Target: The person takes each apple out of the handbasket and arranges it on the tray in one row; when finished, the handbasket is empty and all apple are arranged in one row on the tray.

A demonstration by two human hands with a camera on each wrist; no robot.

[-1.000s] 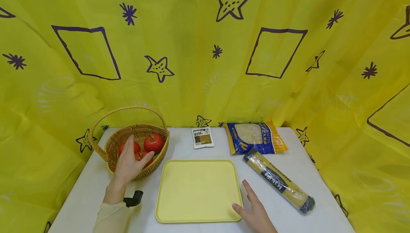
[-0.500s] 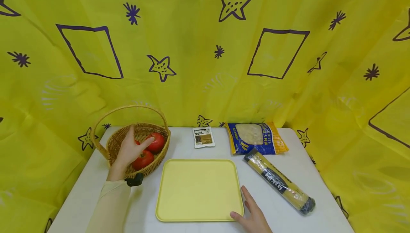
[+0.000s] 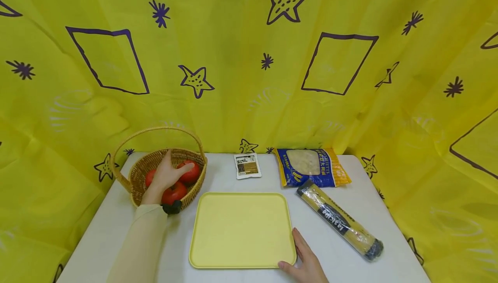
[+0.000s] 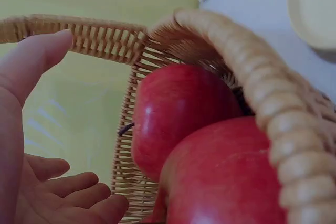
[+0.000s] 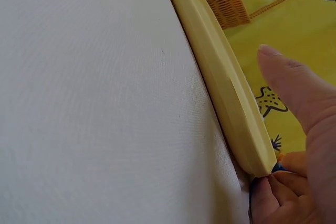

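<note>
My left hand (image 3: 162, 180) is inside the wicker basket (image 3: 136, 183), its fingers extended and the thumb spread to the right. Three red apples (image 3: 173, 194) show around it; in the left wrist view, one apple (image 4: 176, 114) has a dark stem. In that view the fingers (image 4: 79, 196) and thumb hold nothing, and a gap separates them from the visible apples. My right hand (image 3: 306, 260) is at the near right corner of the pale yellow tray (image 3: 241, 231). Its fingers touch the tray's edge in the right wrist view, with the thumb (image 5: 283, 80) raised apart.
A small white packet (image 3: 247, 166) lies behind the tray. Toward the back right is a blue and yellow pasta bag (image 3: 311, 168), with a long spaghetti pack (image 3: 338, 220) slanting in front. The basket's handle (image 3: 155, 128) arches up. Yellow printed cloth (image 3: 233, 114) surrounds the white table (image 3: 97, 239).
My left hand has reached forward and down, deeper into the basket among the apples. My right hand has moved slightly closer in against the tray's corner.
</note>
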